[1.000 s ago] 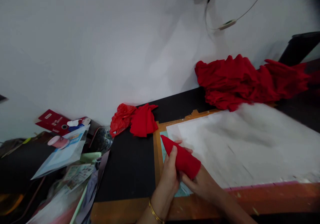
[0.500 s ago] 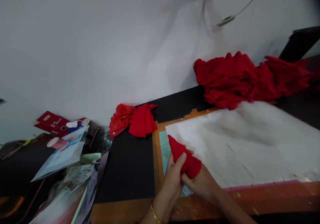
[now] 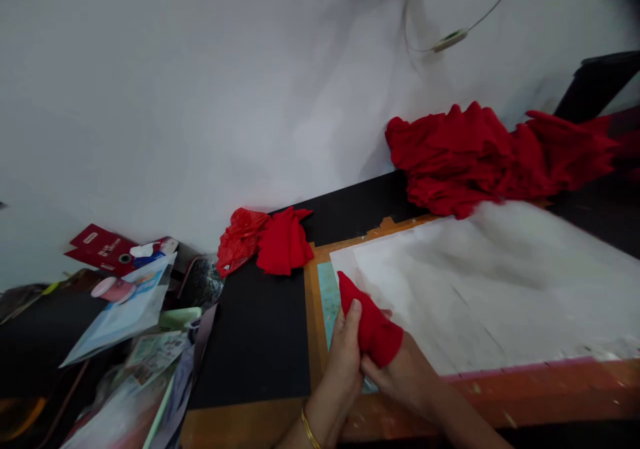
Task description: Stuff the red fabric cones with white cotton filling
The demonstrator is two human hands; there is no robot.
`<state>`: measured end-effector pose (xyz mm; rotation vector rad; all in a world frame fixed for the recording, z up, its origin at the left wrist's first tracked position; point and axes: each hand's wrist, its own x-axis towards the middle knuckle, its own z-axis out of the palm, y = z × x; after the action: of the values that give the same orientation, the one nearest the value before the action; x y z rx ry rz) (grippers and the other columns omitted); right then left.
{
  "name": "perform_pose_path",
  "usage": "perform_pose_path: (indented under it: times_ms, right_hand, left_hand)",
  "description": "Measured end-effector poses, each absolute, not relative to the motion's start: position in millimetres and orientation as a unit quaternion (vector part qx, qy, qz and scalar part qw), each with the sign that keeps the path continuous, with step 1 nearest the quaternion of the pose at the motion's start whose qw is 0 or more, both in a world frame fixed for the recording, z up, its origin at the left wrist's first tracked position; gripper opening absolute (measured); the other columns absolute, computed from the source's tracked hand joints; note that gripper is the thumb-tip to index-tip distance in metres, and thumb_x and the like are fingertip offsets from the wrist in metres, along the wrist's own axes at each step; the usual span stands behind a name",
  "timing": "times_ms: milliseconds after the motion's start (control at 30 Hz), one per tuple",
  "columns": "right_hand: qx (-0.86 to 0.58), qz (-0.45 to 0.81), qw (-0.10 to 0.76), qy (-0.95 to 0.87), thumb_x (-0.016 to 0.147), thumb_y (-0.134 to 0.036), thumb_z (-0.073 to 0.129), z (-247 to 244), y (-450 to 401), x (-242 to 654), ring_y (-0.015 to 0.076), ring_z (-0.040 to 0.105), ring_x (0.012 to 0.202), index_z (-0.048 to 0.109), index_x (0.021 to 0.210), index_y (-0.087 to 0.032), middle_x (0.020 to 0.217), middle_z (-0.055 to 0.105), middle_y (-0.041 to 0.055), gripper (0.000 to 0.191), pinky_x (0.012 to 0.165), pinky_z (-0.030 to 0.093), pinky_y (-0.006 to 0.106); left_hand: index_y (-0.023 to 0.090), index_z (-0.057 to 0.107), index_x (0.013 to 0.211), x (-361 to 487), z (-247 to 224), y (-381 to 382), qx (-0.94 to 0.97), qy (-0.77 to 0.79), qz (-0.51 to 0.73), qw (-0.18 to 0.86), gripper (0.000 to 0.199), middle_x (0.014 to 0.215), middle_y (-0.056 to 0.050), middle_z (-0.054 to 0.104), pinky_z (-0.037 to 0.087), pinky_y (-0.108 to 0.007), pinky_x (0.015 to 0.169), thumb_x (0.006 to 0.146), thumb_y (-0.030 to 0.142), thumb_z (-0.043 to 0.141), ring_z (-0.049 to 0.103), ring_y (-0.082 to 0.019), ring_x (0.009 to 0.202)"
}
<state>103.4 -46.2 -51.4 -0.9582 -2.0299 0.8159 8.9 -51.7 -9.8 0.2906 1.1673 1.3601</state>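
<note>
A small red cloth piece [image 3: 373,325], tapering to a point at its upper left, is held between my hands over the near left corner of the white sheet. My left hand [image 3: 345,339] is closed around its left side, the thumb lying on top. My right hand [image 3: 395,369] meets the wide lower end; the cloth covers its fingers, and its thumb shows below, pressed against the edge. Whether the fingers are inside the cloth or behind it I cannot fully tell. Under the hands lie the white sheet [image 3: 450,289] and a strip of light-green patterned surface [image 3: 329,295].
A large heap of red cloth [image 3: 465,155] lies at the back right. Left of the sheet are a folded red cloth [image 3: 285,242] and a red plastic bag [image 3: 240,235]. Further left, a green-rimmed bin [image 3: 180,317] holds packets near a pink spool [image 3: 114,289].
My left thumb has shifted slightly up and left along the red cloth piece. Both hands keep hold of it. The view has moved very slightly.
</note>
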Motion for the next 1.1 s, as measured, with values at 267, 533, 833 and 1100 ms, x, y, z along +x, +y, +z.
perform_pose_path:
  times_ms: [267,533,833,1100]
  right_hand:
    - [-0.383,0.344,0.372,-0.772,0.078,-0.023,0.049,-55.7,-44.7,107.3,0.0283,0.065,0.111,0.058,0.126,-0.015,0.120,0.068,0.0127,0.049,0.093,0.054,0.043]
    - [-0.363,0.435,0.407,-0.717,0.092,-0.035,0.053,-54.1,-40.5,108.8,0.0290,0.061,0.116,0.058,0.129,-0.019,0.125,0.066,0.0113,0.041,0.099,0.051,0.042]
    - [-0.347,0.343,0.444,-0.752,0.094,-0.031,0.053,-48.1,-52.0,110.9,0.0307,0.056,0.120,0.054,0.132,-0.021,0.129,0.061,0.0137,0.039,0.100,0.049,0.047]
    - [-0.291,0.259,0.397,-0.831,0.090,-0.019,0.045,-62.7,-38.6,99.2,0.0351,0.056,0.119,0.056,0.131,-0.020,0.126,0.063,0.0152,0.042,0.097,0.050,0.057]
  left_hand:
    - [0.013,0.062,0.113,13.7,-12.1,-53.5,0.113,0.497,0.607,0.610,0.053,0.097,-0.013,0.074,0.053,-0.036,0.082,0.071,0.041,0.078,0.071,-0.026,0.089]
    - [0.013,0.060,0.124,-15.6,-0.9,-34.9,0.074,0.402,0.663,0.628,0.056,0.105,-0.015,0.072,0.053,-0.037,0.087,0.081,0.049,0.066,0.069,-0.026,0.097]
    - [0.011,0.065,0.101,-22.2,-0.6,-25.5,-0.007,0.462,0.675,0.575,0.050,0.081,-0.011,0.071,0.054,-0.037,0.077,0.076,0.054,0.070,0.069,-0.022,0.074]
    - [0.014,0.064,0.102,-18.8,-1.1,-30.0,0.029,0.334,0.683,0.649,0.049,0.089,-0.009,0.069,0.054,-0.039,0.080,0.080,0.057,0.063,0.067,-0.022,0.079]
